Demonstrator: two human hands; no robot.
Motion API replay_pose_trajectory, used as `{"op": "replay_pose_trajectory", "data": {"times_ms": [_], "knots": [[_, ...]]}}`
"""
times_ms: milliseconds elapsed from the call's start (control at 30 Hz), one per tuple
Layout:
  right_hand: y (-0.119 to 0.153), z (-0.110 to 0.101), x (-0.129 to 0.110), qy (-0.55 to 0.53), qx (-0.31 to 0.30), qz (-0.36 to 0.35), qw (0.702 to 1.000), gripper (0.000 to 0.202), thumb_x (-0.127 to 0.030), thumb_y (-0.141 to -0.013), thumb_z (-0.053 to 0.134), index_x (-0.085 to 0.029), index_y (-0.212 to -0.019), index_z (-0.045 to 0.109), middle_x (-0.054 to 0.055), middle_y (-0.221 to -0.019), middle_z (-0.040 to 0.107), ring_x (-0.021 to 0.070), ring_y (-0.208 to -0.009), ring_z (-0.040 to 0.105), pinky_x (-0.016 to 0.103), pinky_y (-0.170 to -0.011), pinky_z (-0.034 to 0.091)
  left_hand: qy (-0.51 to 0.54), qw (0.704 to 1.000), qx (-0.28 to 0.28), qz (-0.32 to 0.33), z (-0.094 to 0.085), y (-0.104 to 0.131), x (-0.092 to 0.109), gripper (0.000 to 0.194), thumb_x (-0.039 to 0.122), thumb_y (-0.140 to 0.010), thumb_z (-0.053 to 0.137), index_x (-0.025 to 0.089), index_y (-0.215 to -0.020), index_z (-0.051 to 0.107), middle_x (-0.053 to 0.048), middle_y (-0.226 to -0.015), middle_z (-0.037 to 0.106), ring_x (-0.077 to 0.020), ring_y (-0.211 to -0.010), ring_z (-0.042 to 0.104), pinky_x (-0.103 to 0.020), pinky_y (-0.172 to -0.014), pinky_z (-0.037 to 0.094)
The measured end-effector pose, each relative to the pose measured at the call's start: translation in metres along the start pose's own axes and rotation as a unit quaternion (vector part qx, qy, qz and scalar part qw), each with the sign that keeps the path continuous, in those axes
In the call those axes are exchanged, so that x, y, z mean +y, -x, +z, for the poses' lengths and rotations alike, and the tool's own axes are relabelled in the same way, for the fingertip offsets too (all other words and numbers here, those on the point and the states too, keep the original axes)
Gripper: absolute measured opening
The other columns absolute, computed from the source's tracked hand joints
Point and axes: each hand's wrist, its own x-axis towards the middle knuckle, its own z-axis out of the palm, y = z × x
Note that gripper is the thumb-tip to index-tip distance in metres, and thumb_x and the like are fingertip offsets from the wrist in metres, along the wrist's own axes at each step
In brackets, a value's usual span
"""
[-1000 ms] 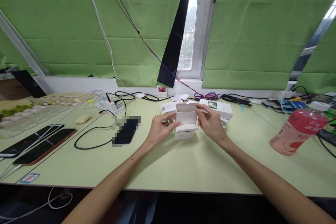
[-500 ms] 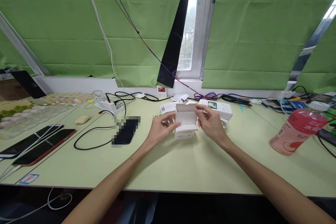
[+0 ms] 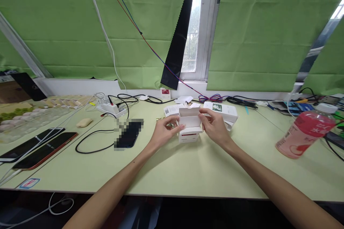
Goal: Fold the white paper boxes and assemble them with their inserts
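Observation:
A small white cardboard box stands on the table in front of me, its top flaps raised. My left hand grips its left side, thumb across the near face and fingers behind. On the right, my right hand pinches the upper right edge between thumb and fingers. What lies inside the box is hidden from this angle. Behind it are a larger white box with a green picture and a white printed carton, partly covered by the held box.
On the left lie a blurred black phone, two more phones, a power strip and a yellowish soap-like piece. A pink drink bottle stands at right. Cables run along the back edge.
The box's front flap has shifted slightly, baring a dark red strip on its near face. My right hand has moved a little left with the box edge.

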Motion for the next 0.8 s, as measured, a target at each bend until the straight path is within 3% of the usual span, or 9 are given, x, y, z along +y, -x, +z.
{"op": "replay_pose_trajectory", "data": {"times_ms": [233,800], "knots": [[0.0008,0.0005,0.0015,0.035,-0.011,-0.005,0.999,0.041,-0.05,-0.091,0.057,-0.016,-0.11,0.068,0.013,-0.102,0.072,0.0171,-0.061,0.064,0.027,-0.047,0.046,0.014,1.0,-0.001,-0.011,-0.0002,0.0003,0.0015,0.045,0.049,-0.07,0.083,0.017,-0.1,0.076,-0.002,-0.077,0.061,-0.0114,-0.06,0.054,-0.022,-0.046,0.044],[0.0008,0.0003,0.006,0.06,-0.039,0.02,0.997,0.033,-0.043,-0.092,0.058,-0.016,-0.109,0.067,0.012,-0.115,0.07,0.0169,-0.068,0.066,0.027,-0.049,0.05,0.023,0.999,0.023,-0.037,0.0001,0.002,0.0014,0.048,0.053,-0.065,0.085,0.015,-0.093,0.073,0.0,-0.075,0.057,-0.0089,-0.054,0.052,-0.021,-0.044,0.046]]}}
